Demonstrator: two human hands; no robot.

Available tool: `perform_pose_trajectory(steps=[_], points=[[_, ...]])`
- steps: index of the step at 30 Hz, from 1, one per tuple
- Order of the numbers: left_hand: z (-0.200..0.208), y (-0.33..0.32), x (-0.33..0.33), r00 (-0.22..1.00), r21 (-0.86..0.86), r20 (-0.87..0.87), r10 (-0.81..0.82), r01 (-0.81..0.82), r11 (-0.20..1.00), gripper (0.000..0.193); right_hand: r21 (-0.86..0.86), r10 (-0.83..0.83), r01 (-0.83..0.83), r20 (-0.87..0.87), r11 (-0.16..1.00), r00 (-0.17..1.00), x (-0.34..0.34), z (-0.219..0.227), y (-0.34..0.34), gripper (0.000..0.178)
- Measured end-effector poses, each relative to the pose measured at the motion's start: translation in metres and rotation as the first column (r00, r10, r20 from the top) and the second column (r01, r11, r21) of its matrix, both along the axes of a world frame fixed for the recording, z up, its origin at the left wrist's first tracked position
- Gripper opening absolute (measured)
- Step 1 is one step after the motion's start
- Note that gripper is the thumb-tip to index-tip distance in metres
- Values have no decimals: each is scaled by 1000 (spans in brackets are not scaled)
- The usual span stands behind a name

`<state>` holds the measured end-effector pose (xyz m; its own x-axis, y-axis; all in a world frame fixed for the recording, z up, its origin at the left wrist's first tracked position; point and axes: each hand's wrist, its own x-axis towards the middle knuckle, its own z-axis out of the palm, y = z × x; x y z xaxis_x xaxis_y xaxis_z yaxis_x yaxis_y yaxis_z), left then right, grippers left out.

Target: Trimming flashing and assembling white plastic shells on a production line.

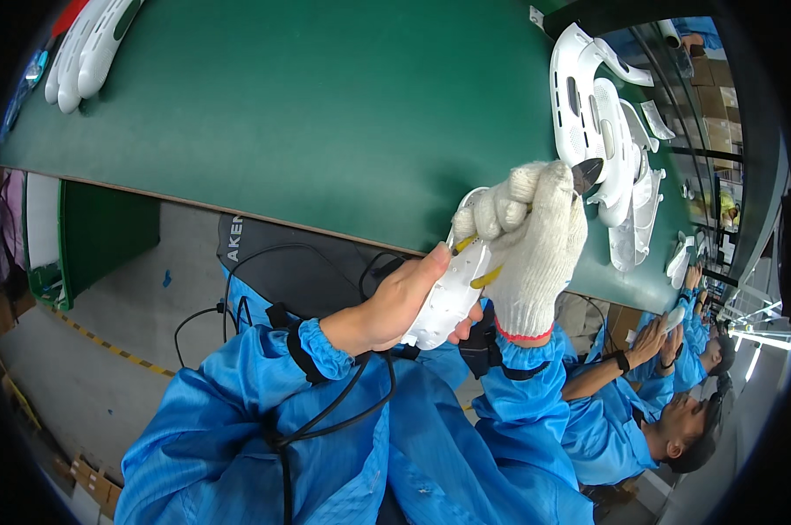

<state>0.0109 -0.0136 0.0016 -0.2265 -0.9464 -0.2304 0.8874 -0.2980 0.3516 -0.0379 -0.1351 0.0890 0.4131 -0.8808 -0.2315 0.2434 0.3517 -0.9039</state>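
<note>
**White shell held over the bench edge**

The green bench top (325, 105) fills the upper view; a stack of white moulded plastic shells (605, 149) lies at its right. The bare left hand (395, 302) grips a long white perforated plastic shell (452, 293), its long axis running from lower left to upper right. The right hand in a knitted white glove (535, 236) hides the shell's upper end, fingers closed around a dark-tipped tool (588, 173) and the shell; the tool's handle is hidden.

I hold a white moulded plastic shell (452, 297), elongated and curved, perforated with small holes, tilted from 7 to 1 o'clock above the table edge. A yellow-handled knife with a dark blade (586, 175) points toward 1 o'clock, its handle crossing the shell.
</note>
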Motion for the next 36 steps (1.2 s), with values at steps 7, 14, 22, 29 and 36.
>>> perform_pose_trajectory(steps=[7, 14, 22, 29, 36], points=[[1, 0, 0, 1000, -22, 16, 2, -1, 1000, 64, -4, 15, -15, 25, 1000, 1000, -5, -3, -1, 35], [4, 0, 0, 999, 11, -30, 25, -24, 1000, 65, -93, 42, -43, -10, 995, 999, -6, -3, 5, 34], [2, 1, -7, 994, 34, -89, 69, -67, 997, 65, -39, 69, -68, 10, 997, 998, -4, 3, -5, 31], [-1, 1, -17, 991, -10, -57, 123, -124, 992, 64, -128, 5, -26, -164, 991, 986, -19, 3, -5, 37], [-2, 0, -21, 989, -15, -20, 145, -145, 989, 63, -123, -25, 2, -189, 992, 982, -17, 4, -3, 37]])
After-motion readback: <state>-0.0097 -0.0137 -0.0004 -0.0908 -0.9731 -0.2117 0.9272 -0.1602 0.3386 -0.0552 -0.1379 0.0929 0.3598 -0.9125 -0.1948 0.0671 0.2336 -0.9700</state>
